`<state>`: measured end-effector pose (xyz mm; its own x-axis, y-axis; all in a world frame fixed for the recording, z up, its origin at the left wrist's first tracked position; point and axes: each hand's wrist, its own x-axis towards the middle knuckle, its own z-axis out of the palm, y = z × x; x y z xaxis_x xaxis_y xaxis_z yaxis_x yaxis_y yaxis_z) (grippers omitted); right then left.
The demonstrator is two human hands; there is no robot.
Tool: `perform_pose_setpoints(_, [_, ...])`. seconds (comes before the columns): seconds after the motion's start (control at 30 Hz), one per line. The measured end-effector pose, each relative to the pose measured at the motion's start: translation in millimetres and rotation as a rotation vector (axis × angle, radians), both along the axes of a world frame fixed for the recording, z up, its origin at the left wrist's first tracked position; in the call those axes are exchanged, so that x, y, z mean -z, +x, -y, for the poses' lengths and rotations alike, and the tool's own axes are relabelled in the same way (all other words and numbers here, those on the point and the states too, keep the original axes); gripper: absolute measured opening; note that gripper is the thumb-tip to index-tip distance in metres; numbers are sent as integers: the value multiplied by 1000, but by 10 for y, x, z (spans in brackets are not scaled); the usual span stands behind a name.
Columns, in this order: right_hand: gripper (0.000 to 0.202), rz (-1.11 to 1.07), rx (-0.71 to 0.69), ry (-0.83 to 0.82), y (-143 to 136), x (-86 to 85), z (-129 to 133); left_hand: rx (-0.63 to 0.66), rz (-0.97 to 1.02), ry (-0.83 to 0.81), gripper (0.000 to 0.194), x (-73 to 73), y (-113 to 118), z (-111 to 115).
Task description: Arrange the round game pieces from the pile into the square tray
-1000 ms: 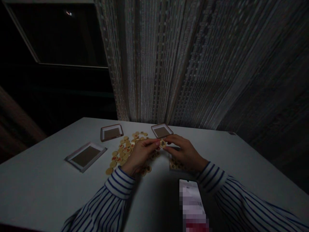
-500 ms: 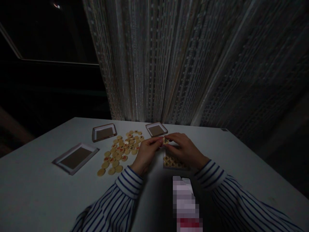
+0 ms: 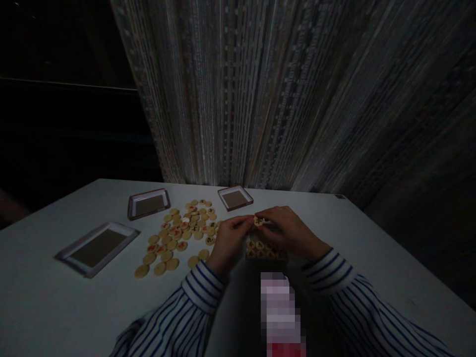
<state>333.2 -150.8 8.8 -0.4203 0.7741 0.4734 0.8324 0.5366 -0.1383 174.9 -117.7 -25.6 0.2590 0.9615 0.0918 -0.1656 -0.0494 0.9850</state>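
Tan disc (image 3: 259,221) partly behind fingertips (image 3: 247,223)

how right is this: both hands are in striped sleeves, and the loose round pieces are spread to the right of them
One thing is wrong: the head view shows the loose round pieces spread to the left of the hands, left hand and right hand. Both are in striped sleeves.

Two hands (image 3: 292,230), four trays (image 3: 102,246), dozens of discs (image 3: 176,231)

Loose discs (image 3: 172,245) on tbl (image 3: 327,223), disc box (image 3: 260,258) to R, curtain (image 3: 238,99) bhd
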Motion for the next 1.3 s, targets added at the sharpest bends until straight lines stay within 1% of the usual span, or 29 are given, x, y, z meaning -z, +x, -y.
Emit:
perform_pose_setpoints(0.17, [27, 10, 38, -18, 79, 40, -38, -76, -116, 45, 17, 91, -23, 2])
perform_pose_setpoints(0.3, [27, 43, 73, -35, 136, 61, -62, -86, -216, 75, 18, 214, -33, -13])
perform_pose_setpoints(0.43, [28, 79, 87, -47, 185, 84, -84, -99, -351, 152, 23, 302, -41, -7])
perform_pose_setpoints(0.63, [24, 30, 71, -57, 227, 93, -110, -94, -479, 297, 23, 369, -58, 32])
perform_pose_setpoints(0.73, [24, 5, 80, -81, 236, 92, -126, -70, -541, 347, 25, 411, -62, 32])
perform_pose_setpoints(0.83, [26, 16, 91, -114, 250, 100, -148, -51, -608, 369, 28, 443, -65, 29])
perform_pose_setpoints(0.93, [30, 54, 78, -146, 275, 104, -170, -62, -634, 393, 29, 470, -68, 29])
perform_pose_setpoints(1.1, [26, 142, 82, -214, 328, 80, -188, -83, -670, 445, 30, 518, -62, 25])
perform_pose_setpoints(1.3, [18, 214, 109, -262, 385, 98, -223, -36, -753, 394, 30, 486, -39, 37])
